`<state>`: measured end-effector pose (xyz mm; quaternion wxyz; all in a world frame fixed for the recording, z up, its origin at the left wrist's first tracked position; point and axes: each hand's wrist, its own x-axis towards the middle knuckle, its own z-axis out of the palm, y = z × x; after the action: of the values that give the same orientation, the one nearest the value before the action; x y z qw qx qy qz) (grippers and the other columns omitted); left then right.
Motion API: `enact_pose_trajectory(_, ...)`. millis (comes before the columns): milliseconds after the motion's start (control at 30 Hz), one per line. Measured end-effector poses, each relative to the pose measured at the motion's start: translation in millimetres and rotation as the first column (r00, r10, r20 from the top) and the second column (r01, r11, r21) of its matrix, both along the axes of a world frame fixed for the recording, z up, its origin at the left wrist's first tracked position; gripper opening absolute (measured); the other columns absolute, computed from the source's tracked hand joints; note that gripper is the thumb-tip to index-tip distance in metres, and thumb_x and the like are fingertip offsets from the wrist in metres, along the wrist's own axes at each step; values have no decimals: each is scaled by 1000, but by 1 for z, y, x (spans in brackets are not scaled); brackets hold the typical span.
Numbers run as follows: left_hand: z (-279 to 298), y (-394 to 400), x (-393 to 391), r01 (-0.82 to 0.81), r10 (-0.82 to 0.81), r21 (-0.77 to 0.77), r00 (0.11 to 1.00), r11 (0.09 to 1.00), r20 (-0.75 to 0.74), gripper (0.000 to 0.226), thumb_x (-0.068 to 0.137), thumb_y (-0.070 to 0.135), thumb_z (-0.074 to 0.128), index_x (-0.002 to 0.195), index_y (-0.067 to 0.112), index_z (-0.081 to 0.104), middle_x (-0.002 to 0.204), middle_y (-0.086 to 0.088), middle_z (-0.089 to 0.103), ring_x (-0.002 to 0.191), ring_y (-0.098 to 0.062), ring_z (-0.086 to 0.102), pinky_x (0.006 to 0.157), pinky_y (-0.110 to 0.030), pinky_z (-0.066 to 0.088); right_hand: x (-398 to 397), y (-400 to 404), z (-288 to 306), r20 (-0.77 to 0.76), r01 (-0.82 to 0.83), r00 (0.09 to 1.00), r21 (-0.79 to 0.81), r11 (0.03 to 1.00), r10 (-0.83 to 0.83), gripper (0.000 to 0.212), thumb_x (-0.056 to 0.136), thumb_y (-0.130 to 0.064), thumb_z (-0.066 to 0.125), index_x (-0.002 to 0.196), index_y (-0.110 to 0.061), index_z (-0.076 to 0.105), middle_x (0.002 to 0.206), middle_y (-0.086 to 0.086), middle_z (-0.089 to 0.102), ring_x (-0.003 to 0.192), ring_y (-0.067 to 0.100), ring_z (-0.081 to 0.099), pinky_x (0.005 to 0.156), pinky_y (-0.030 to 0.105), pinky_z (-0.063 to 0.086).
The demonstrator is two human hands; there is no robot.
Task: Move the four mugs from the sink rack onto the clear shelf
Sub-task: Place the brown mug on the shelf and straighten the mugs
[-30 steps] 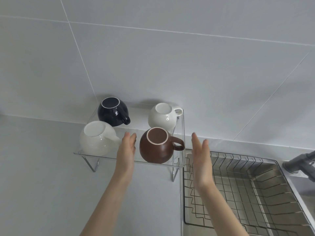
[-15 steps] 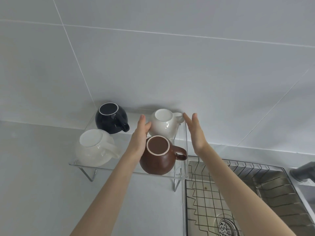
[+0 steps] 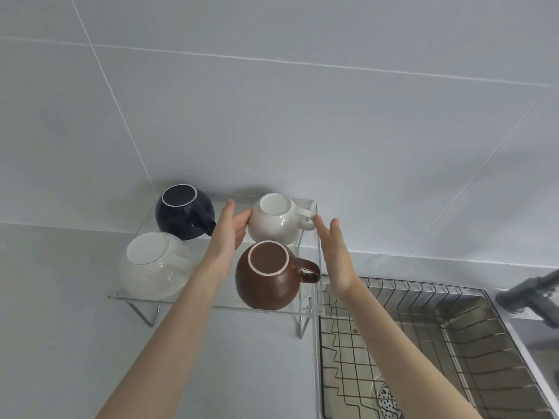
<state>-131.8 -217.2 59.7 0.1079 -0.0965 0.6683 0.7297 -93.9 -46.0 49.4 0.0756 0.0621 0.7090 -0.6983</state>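
A grey tap (image 3: pixel 532 293) was cut off at the right edge of the frame, and the wire sink rack (image 3: pixel 423 343) ran out of view at the bottom, its metal sink showing through the grid. The near rim of the clear acrylic shelf (image 3: pixel 211 305) was hard to trace against the pale grey bench (image 3: pixel 60 328) it stood on, and the right hand's fingertips were seen through its end wall.

All four round mugs sat upside down on the shelf: a dark navy mug (image 3: pixel 183 214) back left, a cream mug (image 3: pixel 279 220) back right, a frosted white mug (image 3: pixel 154 267) front left and a brown glazed mug (image 3: pixel 269 276) front right.

The cream mug lay between the two hands. The left hand (image 3: pixel 228 234), fingers straight and palm turned inward, touched the mug's left side without closing round it. The right hand (image 3: pixel 335 252), flat and spread, stood just beside the mug's handle, outside the shelf's end wall; contact could not be judged. Neither grip held anything. Both bare forearms reached up from the bottom edge
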Motion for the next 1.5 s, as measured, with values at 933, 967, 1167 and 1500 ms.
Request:
enact_pose_trajectory(933,30,-137,-32,-71,64,-200,997,977,-40,67,94,46,8,133,1,39,146,-14,38,137,-20,31,116,-28,18,0,-160,16,197,-106,965,-314,944,174,57,93,-53,12,142,-27,25,154,-9,21,143,9,9,115,29,5)
enact_pose_trajectory(967,29,-138,-32,-71,64,-199,997,977,-42,67,94,47,8,133,1,39,146,-14,38,138,-19,31,116,-28,18,-1,-161,15,192,-110,965,-313,944,176,57,93,-53,11,142,-29,25,153,-10,21,143,8,8,114,28,5)
enact_pose_trajectory(1167,24,-144,-26,-74,68,-211,997,975,-32,69,93,50,8,134,4,39,147,-11,38,139,-18,29,117,-29,16,-10,-162,13,173,-110,972,-267,957,160,56,93,-52,10,141,-29,29,152,-9,23,143,9,8,112,28,6)
enact_pose_trajectory(1500,21,-142,-16,-104,92,-270,994,957,-54,65,92,50,9,128,14,50,143,-6,44,136,-17,33,114,-27,20,-25,-162,23,199,-45,976,-223,974,91,58,94,-51,11,144,-23,21,155,-7,18,144,11,8,115,32,5)
